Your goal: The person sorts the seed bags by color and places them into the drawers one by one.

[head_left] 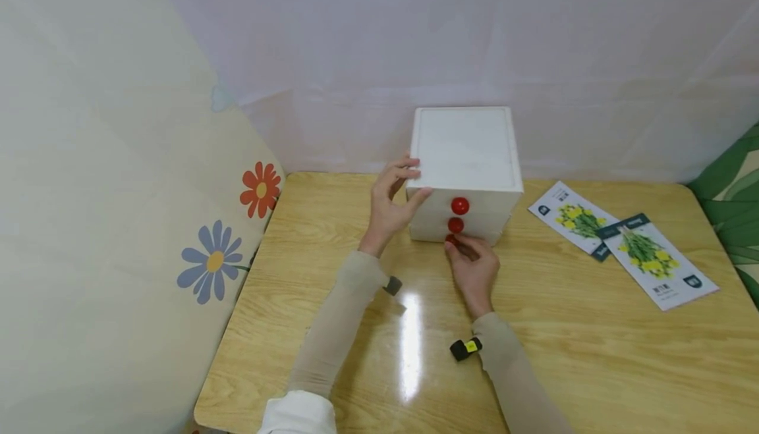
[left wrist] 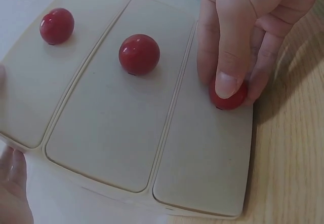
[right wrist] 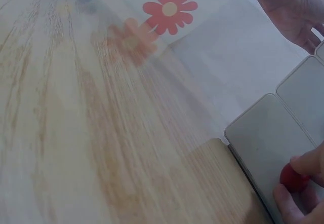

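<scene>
Closest to the person's body are two tan sleeves [head_left: 344,322], and past the cuffs come the two bare hands, over a shiny wood worktop [head_left: 308,256]. The right hand [head_left: 476,271] is low down. Its thumb and fingers pinch the bottom knob [head_left: 451,240], which is round and red. That knob is right at the fingertips, straight ahead of the right wrist, so the right hand is the nearer one to it. The left hand [head_left: 389,207] is higher up and off to the left.

The bottom knob sits on the lowest front of a white drawer box [head_left: 465,151]. Each drawer front is long from side to side, and faces back at the person. Above it are the middle knob [head_left: 455,225] and the top knob [head_left: 460,206], with no fingers on them. The left hand has its fingers spread, touching the box's top left edge, with the thumb by the front corner.

To the right of the box, two flower cards [head_left: 658,263] lie on the worktop, one partly over the other. Farthest back hangs a pale cloth [head_left: 379,39].
</scene>
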`<move>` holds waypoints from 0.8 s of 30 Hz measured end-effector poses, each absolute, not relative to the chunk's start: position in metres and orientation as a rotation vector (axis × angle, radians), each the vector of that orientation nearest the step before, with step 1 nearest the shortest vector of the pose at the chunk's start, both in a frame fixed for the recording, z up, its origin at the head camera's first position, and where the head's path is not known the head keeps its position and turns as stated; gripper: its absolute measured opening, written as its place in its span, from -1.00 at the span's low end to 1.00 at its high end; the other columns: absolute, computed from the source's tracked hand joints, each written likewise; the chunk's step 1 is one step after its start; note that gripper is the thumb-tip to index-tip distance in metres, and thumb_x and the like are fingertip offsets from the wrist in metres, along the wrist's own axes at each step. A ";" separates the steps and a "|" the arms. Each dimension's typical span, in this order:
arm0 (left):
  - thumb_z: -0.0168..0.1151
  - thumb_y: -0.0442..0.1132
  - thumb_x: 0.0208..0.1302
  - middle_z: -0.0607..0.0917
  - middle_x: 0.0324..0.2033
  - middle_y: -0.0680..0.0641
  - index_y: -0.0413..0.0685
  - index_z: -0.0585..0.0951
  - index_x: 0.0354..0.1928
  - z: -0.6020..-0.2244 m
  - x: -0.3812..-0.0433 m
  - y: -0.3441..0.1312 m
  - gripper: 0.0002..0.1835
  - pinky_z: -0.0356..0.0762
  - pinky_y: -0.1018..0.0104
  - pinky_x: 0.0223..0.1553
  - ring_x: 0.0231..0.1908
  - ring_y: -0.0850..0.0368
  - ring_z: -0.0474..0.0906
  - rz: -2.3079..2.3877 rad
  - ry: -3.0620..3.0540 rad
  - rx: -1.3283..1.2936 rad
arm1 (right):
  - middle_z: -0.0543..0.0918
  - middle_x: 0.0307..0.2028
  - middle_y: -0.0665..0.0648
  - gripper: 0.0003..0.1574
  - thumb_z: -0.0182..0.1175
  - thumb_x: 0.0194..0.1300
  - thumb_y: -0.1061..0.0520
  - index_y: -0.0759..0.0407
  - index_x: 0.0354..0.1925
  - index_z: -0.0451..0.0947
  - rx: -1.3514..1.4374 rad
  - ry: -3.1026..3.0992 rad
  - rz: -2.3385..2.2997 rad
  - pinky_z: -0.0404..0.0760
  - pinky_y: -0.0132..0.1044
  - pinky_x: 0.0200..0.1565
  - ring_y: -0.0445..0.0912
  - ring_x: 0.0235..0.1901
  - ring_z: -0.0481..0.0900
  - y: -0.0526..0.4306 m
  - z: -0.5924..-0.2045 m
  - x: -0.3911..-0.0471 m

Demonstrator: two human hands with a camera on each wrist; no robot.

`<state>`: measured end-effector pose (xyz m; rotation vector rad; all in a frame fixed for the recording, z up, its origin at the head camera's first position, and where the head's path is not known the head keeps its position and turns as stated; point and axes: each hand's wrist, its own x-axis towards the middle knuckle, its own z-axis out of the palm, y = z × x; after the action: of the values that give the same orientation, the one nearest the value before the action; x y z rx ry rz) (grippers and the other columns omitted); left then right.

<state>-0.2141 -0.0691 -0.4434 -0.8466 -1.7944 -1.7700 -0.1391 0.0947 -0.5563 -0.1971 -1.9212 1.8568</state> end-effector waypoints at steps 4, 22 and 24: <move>0.41 -0.61 0.05 0.56 0.07 -0.47 -0.48 0.56 -0.15 -0.442 -0.212 -0.068 -0.69 0.42 -0.03 0.36 0.38 -0.34 0.33 -1.751 -1.795 -0.850 | 0.67 -0.15 0.32 -0.69 0.44 0.09 0.39 0.37 -0.13 0.72 -0.215 -1.943 1.823 0.69 -0.52 -0.18 -0.21 -0.25 0.71 0.094 -0.557 -0.139; 0.40 -0.62 0.05 0.56 0.07 -0.48 -0.48 0.56 -0.15 -0.441 -0.213 -0.068 -0.69 0.43 -0.11 0.33 0.36 -0.36 0.34 -1.717 -1.797 -0.867 | 0.67 -0.19 0.16 -0.71 0.48 0.05 0.36 0.26 -0.17 0.76 -0.261 -1.883 1.852 0.69 -0.54 -0.20 -0.31 -0.29 0.69 0.094 -0.579 -0.148; 0.40 -0.63 0.04 0.56 0.07 -0.48 -0.47 0.56 -0.15 -0.441 -0.213 -0.067 -0.69 0.43 -0.15 0.32 0.36 -0.36 0.34 -1.713 -1.795 -0.872 | 0.67 -0.18 0.17 -0.70 0.49 0.06 0.35 0.25 -0.17 0.77 -0.266 -1.895 1.841 0.68 -0.56 -0.20 -0.29 -0.28 0.69 0.094 -0.578 -0.148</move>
<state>-0.2128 -0.0674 -0.4410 -0.8717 -1.7949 -1.7128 -0.1480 0.0941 -0.5781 -0.2658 -1.8950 1.8405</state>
